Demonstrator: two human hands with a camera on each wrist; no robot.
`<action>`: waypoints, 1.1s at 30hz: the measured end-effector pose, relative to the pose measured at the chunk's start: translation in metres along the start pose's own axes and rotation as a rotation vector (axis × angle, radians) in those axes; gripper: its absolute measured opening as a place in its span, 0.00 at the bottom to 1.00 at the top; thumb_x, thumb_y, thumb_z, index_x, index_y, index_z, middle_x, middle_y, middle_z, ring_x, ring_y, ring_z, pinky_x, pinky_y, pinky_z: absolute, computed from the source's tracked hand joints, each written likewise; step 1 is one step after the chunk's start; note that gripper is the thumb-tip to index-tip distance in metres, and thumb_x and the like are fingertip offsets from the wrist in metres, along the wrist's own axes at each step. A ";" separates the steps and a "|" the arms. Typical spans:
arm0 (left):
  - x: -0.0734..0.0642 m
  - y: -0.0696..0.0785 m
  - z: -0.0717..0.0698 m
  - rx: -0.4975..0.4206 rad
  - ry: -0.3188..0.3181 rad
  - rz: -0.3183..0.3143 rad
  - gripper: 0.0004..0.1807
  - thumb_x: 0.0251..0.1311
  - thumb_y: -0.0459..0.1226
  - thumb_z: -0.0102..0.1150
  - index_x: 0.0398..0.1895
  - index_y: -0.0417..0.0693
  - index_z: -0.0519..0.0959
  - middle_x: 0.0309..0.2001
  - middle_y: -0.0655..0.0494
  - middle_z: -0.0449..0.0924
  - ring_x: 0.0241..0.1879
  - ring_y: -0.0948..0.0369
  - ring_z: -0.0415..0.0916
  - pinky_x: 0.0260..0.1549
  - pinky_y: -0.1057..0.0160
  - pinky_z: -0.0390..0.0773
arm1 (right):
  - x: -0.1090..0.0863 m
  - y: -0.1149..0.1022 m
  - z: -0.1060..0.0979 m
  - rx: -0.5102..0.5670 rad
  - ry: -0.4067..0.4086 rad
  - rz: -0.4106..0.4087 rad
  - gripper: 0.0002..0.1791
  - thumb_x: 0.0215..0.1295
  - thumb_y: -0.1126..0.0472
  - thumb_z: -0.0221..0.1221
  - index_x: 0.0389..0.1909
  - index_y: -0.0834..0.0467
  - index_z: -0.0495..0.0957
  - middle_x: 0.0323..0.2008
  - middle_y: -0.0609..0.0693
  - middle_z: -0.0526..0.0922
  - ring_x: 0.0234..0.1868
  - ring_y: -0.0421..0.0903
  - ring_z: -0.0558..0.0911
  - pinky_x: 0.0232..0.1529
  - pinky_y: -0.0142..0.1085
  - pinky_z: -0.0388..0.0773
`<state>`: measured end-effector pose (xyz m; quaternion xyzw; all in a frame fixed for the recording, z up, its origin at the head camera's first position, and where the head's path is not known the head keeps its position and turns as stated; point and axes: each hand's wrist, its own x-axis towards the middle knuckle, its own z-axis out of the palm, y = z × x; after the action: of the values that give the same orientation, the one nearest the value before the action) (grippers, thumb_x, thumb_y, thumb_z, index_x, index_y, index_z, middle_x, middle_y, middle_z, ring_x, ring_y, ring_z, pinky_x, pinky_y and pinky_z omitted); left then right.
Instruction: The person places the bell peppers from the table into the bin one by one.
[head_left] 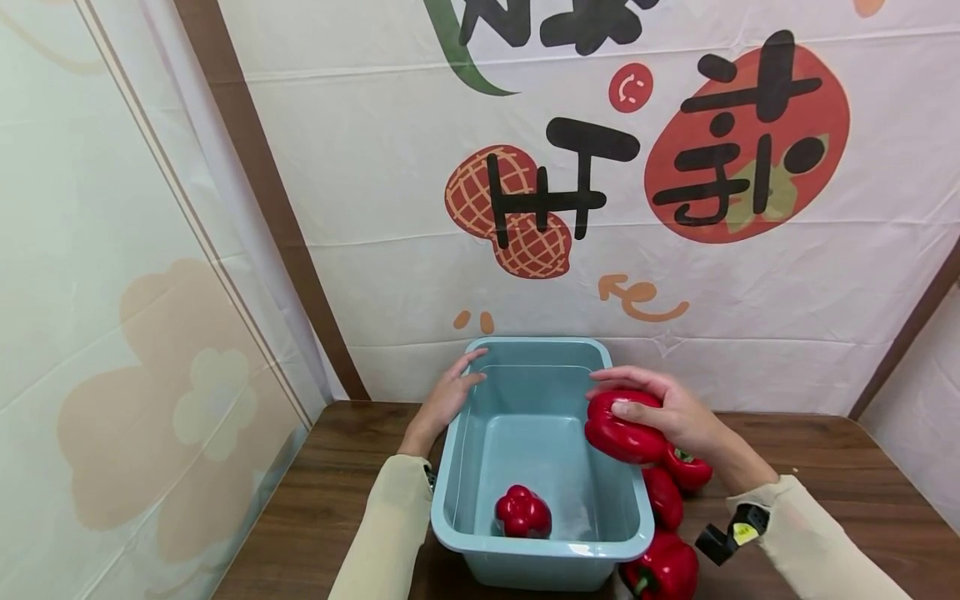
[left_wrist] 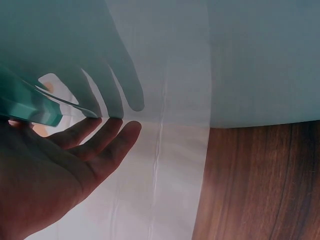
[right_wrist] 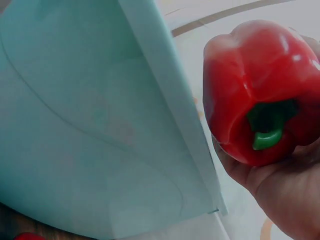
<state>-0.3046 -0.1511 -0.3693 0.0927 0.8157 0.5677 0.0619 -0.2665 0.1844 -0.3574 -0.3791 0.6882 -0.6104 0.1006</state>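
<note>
My right hand (head_left: 678, 417) grips a red bell pepper (head_left: 624, 427) above the right rim of a light blue plastic basin (head_left: 542, 547). The right wrist view shows that bell pepper (right_wrist: 255, 80) with its green stem toward the camera, cradled in the hand (right_wrist: 290, 195). Another red bell pepper (head_left: 523, 512) lies on the basin floor near the front. At the basin's left rim rests my left hand (head_left: 448, 398). From the left wrist, straight fingers of that hand (left_wrist: 55, 175) touch the basin's outer wall; the thumb is hidden there.
Several red bell peppers lie beside the basin's right side, including one at the front (head_left: 663, 568) and one behind it (head_left: 663, 498). Another bell pepper (head_left: 692, 471) is partly under the right hand. A wooden table (head_left: 337, 492) carries everything, backed by a printed cloth (head_left: 405, 292).
</note>
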 end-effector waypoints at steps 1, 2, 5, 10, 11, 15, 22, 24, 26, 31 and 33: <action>0.000 0.000 0.000 0.002 0.001 0.000 0.28 0.72 0.38 0.42 0.75 0.46 0.60 0.77 0.43 0.50 0.71 0.42 0.56 0.65 0.36 0.61 | 0.001 0.000 0.001 0.000 -0.003 0.005 0.28 0.68 0.68 0.55 0.68 0.64 0.65 0.57 0.51 0.80 0.55 0.49 0.80 0.44 0.46 0.83; 0.000 0.001 0.000 0.004 0.001 0.000 0.28 0.72 0.38 0.42 0.75 0.46 0.60 0.77 0.43 0.50 0.71 0.42 0.56 0.64 0.36 0.61 | 0.002 0.001 0.002 0.000 -0.004 0.009 0.27 0.68 0.68 0.56 0.68 0.64 0.65 0.57 0.51 0.80 0.55 0.49 0.80 0.44 0.46 0.83; 0.000 0.001 0.000 0.000 0.000 0.002 0.28 0.73 0.37 0.42 0.75 0.46 0.60 0.77 0.43 0.50 0.72 0.42 0.55 0.65 0.36 0.60 | 0.005 0.001 0.005 -0.008 -0.001 0.028 0.28 0.67 0.66 0.57 0.68 0.62 0.66 0.57 0.52 0.80 0.55 0.49 0.80 0.44 0.46 0.83; -0.001 0.002 0.000 -0.002 -0.004 0.011 0.28 0.72 0.36 0.42 0.75 0.45 0.60 0.77 0.41 0.50 0.71 0.41 0.55 0.64 0.36 0.61 | 0.008 0.001 0.009 -0.019 -0.004 0.047 0.29 0.66 0.65 0.59 0.68 0.61 0.67 0.57 0.54 0.79 0.55 0.51 0.80 0.44 0.47 0.83; -0.001 0.002 0.000 0.001 -0.004 0.012 0.28 0.73 0.36 0.41 0.75 0.45 0.60 0.77 0.41 0.50 0.71 0.41 0.55 0.64 0.35 0.61 | 0.009 0.002 0.010 -0.018 -0.007 0.048 0.29 0.65 0.65 0.59 0.68 0.61 0.67 0.57 0.55 0.79 0.55 0.52 0.80 0.44 0.47 0.83; 0.003 -0.004 -0.001 0.006 -0.006 0.005 0.28 0.73 0.36 0.41 0.75 0.46 0.59 0.77 0.42 0.51 0.71 0.41 0.56 0.63 0.35 0.62 | 0.012 0.002 0.014 -0.007 -0.017 0.056 0.30 0.65 0.64 0.60 0.68 0.61 0.67 0.58 0.57 0.79 0.55 0.53 0.79 0.44 0.47 0.83; 0.027 -0.034 0.002 -0.013 0.039 0.015 0.28 0.72 0.38 0.43 0.75 0.50 0.62 0.77 0.46 0.51 0.73 0.43 0.54 0.65 0.35 0.59 | 0.018 0.007 0.022 0.025 -0.040 0.076 0.29 0.66 0.63 0.60 0.67 0.61 0.67 0.58 0.59 0.78 0.55 0.55 0.79 0.45 0.48 0.83; 0.030 -0.038 0.003 -0.013 0.049 0.021 0.27 0.72 0.39 0.44 0.74 0.52 0.63 0.77 0.48 0.52 0.73 0.45 0.54 0.65 0.35 0.58 | 0.019 0.009 0.023 0.022 -0.051 0.074 0.29 0.66 0.63 0.60 0.67 0.62 0.67 0.58 0.61 0.77 0.55 0.55 0.78 0.45 0.48 0.83; 0.030 -0.040 0.004 -0.009 0.056 0.026 0.27 0.72 0.40 0.44 0.74 0.54 0.64 0.77 0.49 0.53 0.72 0.45 0.55 0.65 0.35 0.58 | 0.020 0.011 0.023 0.010 -0.059 0.071 0.30 0.65 0.63 0.61 0.67 0.63 0.66 0.58 0.62 0.77 0.55 0.54 0.79 0.45 0.47 0.83; 0.031 -0.040 0.004 -0.008 0.061 0.035 0.27 0.72 0.40 0.44 0.73 0.56 0.64 0.77 0.49 0.53 0.72 0.45 0.55 0.65 0.34 0.58 | 0.021 0.014 0.023 -0.022 -0.059 0.078 0.30 0.65 0.61 0.61 0.68 0.61 0.67 0.57 0.63 0.77 0.54 0.54 0.80 0.44 0.46 0.83; 0.032 -0.040 0.004 -0.011 0.060 0.038 0.27 0.72 0.40 0.44 0.74 0.55 0.64 0.77 0.49 0.52 0.73 0.45 0.54 0.65 0.34 0.57 | 0.022 0.016 0.023 -0.028 -0.061 0.086 0.30 0.65 0.61 0.62 0.67 0.60 0.68 0.57 0.63 0.78 0.54 0.55 0.80 0.44 0.46 0.83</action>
<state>-0.3384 -0.1542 -0.4082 0.0909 0.8122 0.5757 0.0273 -0.2740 0.1520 -0.3699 -0.3691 0.7090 -0.5839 0.1421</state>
